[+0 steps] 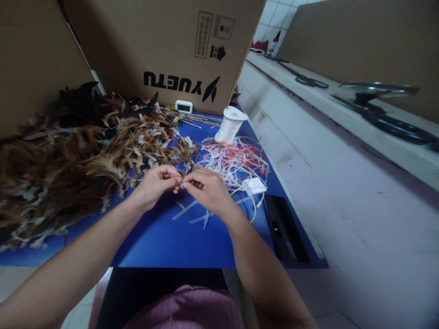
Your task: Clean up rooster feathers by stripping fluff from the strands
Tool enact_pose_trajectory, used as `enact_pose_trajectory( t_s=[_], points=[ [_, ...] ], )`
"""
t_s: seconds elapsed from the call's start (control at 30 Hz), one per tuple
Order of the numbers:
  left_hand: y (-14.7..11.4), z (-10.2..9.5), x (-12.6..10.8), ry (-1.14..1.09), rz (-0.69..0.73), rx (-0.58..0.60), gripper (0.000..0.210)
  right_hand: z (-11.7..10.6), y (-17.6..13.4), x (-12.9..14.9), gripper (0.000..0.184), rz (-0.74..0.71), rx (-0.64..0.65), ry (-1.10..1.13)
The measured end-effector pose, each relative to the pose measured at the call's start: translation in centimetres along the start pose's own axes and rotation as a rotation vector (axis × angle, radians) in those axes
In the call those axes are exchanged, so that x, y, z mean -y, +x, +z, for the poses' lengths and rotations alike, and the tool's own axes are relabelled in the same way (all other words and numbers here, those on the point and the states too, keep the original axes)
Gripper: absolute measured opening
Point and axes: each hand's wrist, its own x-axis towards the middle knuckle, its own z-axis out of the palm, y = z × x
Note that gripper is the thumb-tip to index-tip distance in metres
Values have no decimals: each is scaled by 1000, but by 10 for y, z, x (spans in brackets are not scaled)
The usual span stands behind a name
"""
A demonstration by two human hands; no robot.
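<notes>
My left hand (158,185) and my right hand (210,188) meet fingertip to fingertip above the blue table (151,242). Both are closed in a pinch on a small feather (182,174), mostly hidden by the fingers. Left of my hands lies a wide heap of brown, white and black feathers (130,141). Clear ribbon strips (187,210) are on the table just below my right hand. Beyond it spreads a tangle of white and red strips (236,157), with a white spool (229,125) standing at its back edge.
A white adapter (254,186) with its cable lies right of my hands, near a dark flat device (287,228). A small digital clock (184,107) and thin sticks (202,119) are at the back, before a large cardboard box (164,45). A ledge (325,100) runs along the right.
</notes>
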Motion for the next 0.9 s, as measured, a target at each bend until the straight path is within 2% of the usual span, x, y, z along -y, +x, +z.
enact_pose_trajectory(
  t_s=[0.07, 0.23, 0.37, 0.53, 0.9],
  points=[
    [0, -1, 0, 29, 13, -13, 19, 0, 0, -2, 7, 29, 9, 50],
    [2, -4, 2, 115, 81, -9, 22, 3, 1, -12, 19, 131, -41, 154],
    [2, -6, 4, 230, 140, -6, 22, 11, 1, -21, 11, 181, -43, 204],
    [5, -9, 9, 416, 257, 2, 18, 21, 1, -26, 14, 244, -1, 254],
    [0, -8, 10, 830, 530, -126, 5, 28, 2, -28, 15, 278, -46, 313]
  ],
)
